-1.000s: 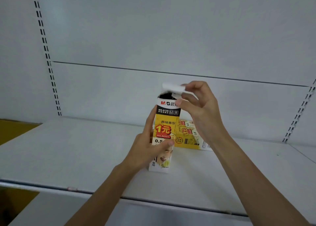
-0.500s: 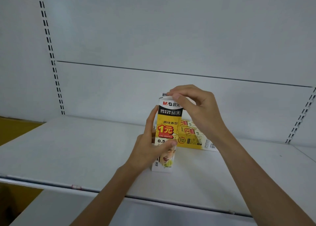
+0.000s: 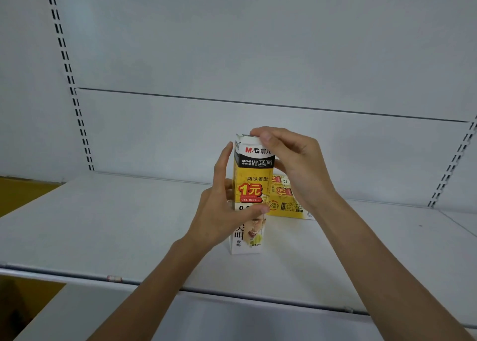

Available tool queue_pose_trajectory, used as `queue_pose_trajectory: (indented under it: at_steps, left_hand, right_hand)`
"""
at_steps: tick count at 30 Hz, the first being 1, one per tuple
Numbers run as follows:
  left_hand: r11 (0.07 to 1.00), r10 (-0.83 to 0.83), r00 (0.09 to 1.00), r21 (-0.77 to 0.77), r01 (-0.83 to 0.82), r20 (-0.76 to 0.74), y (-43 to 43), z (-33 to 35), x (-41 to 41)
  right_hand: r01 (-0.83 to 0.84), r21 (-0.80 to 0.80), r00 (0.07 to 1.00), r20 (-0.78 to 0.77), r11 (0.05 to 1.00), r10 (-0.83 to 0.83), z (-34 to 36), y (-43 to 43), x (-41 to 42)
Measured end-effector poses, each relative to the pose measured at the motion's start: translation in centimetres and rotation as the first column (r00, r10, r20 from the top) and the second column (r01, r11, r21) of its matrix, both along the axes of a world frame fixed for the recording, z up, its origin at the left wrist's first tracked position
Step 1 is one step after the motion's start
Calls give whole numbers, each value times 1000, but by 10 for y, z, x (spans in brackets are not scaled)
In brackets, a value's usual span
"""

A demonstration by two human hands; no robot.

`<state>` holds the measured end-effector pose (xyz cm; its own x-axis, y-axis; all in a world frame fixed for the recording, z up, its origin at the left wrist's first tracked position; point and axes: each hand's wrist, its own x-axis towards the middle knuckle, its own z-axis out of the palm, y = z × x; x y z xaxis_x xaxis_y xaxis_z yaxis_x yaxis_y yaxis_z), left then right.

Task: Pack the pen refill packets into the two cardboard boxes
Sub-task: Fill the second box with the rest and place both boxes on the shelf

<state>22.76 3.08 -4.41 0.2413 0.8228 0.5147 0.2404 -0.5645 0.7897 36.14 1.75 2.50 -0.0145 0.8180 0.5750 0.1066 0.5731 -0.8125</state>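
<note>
A tall yellow, black and white cardboard refill box [image 3: 254,178] stands upright on the white shelf [image 3: 103,224]. My left hand [image 3: 222,211] grips its lower middle, thumb across the front and fingers along the left side. My right hand [image 3: 291,160] curls over the box's top, fingertips pressing the white lid flap down at the top edge. A second box of the same print [image 3: 286,201] lies flat on the shelf just behind and to the right, partly hidden by my right hand. No loose refill packets show.
The shelf's front lip [image 3: 232,293] runs across below my arms. A white back panel with slotted uprights [image 3: 74,103] rises behind. A yellow-brown surface [image 3: 18,193] shows at the far left.
The lid flap, raised in my right fingers a second ago with the box's dark inside showing, is now folded down onto the top. My left hand has kept its hold.
</note>
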Motion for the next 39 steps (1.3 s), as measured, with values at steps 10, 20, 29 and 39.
queue_pose_trajectory:
  at_steps: [10, 20, 29, 39]
  left_hand:
    - [994, -69, 996, 84, 65, 52, -5, 23, -3]
    - [930, 363, 819, -125, -345, 445, -2, 21, -1]
    - [925, 284, 946, -215, -313, -154, -25, -35, -1]
    - [905, 386, 889, -87, -417, -244, -24, -33, 1]
  right_hand:
    - [-41, 94, 977, 214, 995, 20, -2, 2, 12]
    - [356, -93, 761, 607, 930, -231, -78, -32, 37]
    - [577, -200, 682, 651, 792, -333, -94, -52, 91]
    - [554, -158, 688, 640, 818, -342, -94, -26, 82]
